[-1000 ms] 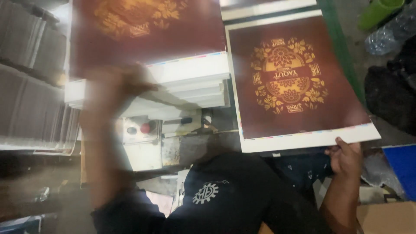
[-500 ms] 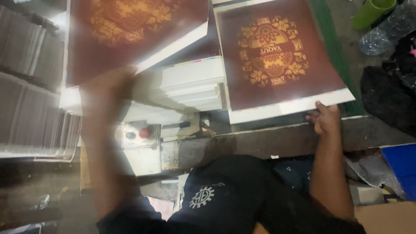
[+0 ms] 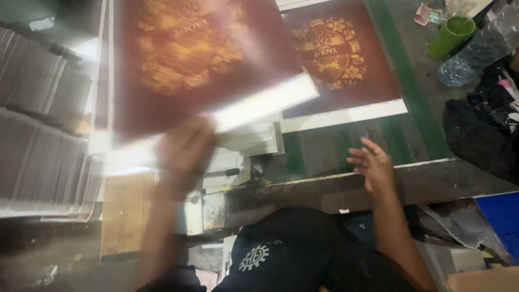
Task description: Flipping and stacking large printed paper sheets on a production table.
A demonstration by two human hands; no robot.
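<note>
My left hand (image 3: 186, 148) grips the near white margin of a dark red printed sheet (image 3: 189, 54) with a gold ornamental design and holds it up, tilted and motion-blurred. My right hand (image 3: 373, 165) hovers with fingers spread above the dark bench edge (image 3: 432, 178), holding nothing. A second dark red sheet with the same gold design (image 3: 346, 59) lies flat on the green-edged work surface, a short way beyond my right hand.
Tall stacks of pale sheets (image 3: 38, 140) fill the left side. A white stack (image 3: 248, 140) sits under the lifted sheet. At the right are a green cup (image 3: 448, 35), a clear plastic bottle (image 3: 476, 54), dark cloth (image 3: 481, 135) and a blue box (image 3: 500, 216).
My right hand has let go of the flat sheet, which now lies farther away. My left hand has swung its sheet to the right, partly over the flat one.
</note>
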